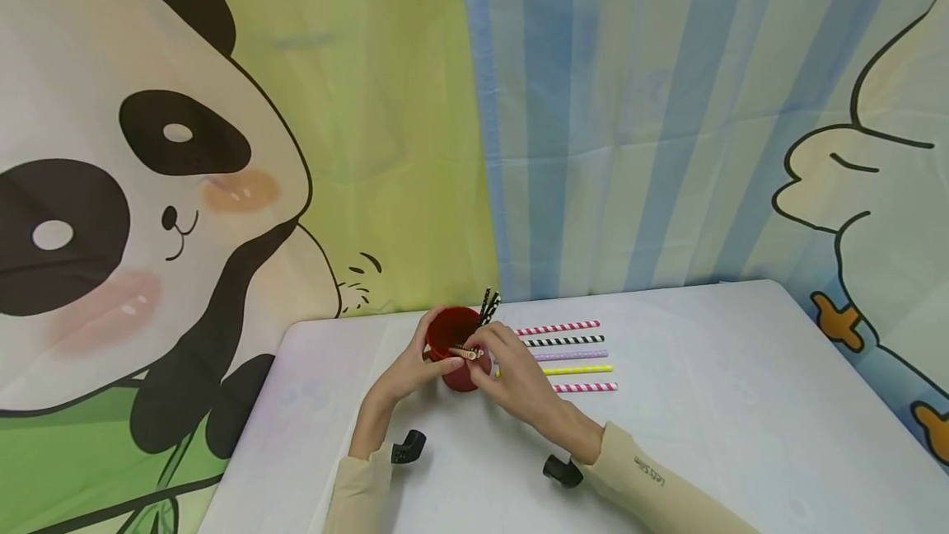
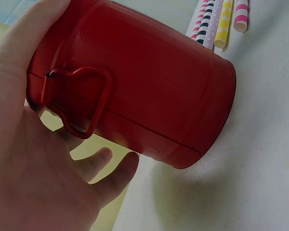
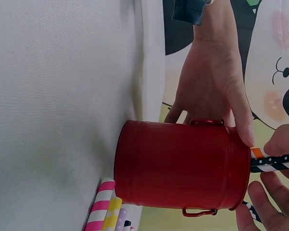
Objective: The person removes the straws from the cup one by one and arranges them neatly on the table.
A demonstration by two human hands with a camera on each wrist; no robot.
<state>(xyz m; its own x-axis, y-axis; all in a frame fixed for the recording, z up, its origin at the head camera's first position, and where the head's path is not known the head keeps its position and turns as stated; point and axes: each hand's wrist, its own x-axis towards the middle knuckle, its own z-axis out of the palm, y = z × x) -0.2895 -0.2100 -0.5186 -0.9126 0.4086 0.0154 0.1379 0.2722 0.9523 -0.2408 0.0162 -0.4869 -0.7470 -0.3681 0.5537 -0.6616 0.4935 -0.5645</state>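
Note:
A red metal bucket (image 1: 459,380) with small side handles stands mouth up over the white table; whether its base touches the cloth I cannot tell. My left hand (image 1: 404,371) holds it near the rim from the left, thumb along the near side. At the bucket's mouth my right hand (image 1: 516,376) pinches several patterned paper straws (image 3: 270,161), among them orange-and-white and black-and-white ones. Their near ends (image 1: 465,353) show between the hands. Other black straws with white marks (image 1: 487,308) jut up past the far right rim. The bucket's inside is mostly hidden.
Right of the bucket lie several straws in a row: red-striped (image 1: 559,326), black-striped (image 1: 567,342), lilac (image 1: 574,354), yellow (image 1: 582,369) and pink-striped (image 1: 589,387). A printed curtain (image 1: 415,147) hangs behind the table (image 1: 704,402).

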